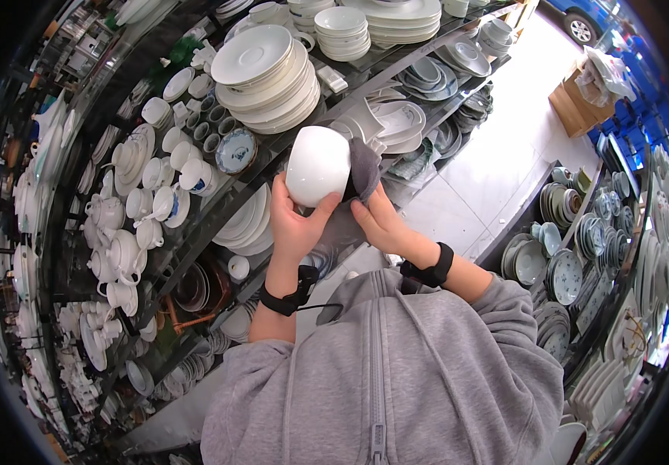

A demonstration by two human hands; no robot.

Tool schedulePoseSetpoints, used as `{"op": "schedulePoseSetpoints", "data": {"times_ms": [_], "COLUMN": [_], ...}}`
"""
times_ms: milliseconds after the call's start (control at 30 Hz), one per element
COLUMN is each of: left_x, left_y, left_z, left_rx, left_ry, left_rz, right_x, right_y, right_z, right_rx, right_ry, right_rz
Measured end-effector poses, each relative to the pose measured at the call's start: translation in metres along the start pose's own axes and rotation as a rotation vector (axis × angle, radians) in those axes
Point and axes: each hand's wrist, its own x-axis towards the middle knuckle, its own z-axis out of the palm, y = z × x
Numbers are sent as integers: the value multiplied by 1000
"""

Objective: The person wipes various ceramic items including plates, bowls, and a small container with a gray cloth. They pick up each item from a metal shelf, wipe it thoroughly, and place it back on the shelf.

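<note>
A plain white ceramic bowl (319,165) is tipped on its side in front of my chest, its outer wall facing up. My left hand (299,224) grips it, thumb on the near side and fingers behind it. Beside the bowl's right edge, my right hand (382,221) holds a dark grey cloth (365,168). The cloth reaches up by the bowl's rim; whether it touches the inside is hidden. Black straps circle both wrists.
Stacked white plates (267,87) and small bowls (342,34) stand on the shelf ahead. White cups and teapots (106,212) crowd the left. Patterned plates (565,276) fill the right-hand shelves. A cardboard box (580,104) stands beyond the tiled floor (456,200).
</note>
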Motion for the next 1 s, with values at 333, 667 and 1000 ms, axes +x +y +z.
{"op": "schedulePoseSetpoints", "data": {"times_ms": [333, 667, 1000], "left_x": [7, 4, -10], "left_y": [7, 1, -19], "left_z": [-5, -12, -2], "left_rx": [-88, 449, 357], "left_ry": [2, -76, -85], "left_rz": [14, 200, 245], "right_x": [-5, 3, 19], "right_y": [6, 5, -37], "right_z": [7, -24, -9], "right_rx": [-62, 517, -504], "right_ry": [-85, 82, -65], "right_rz": [-89, 528, -210]}}
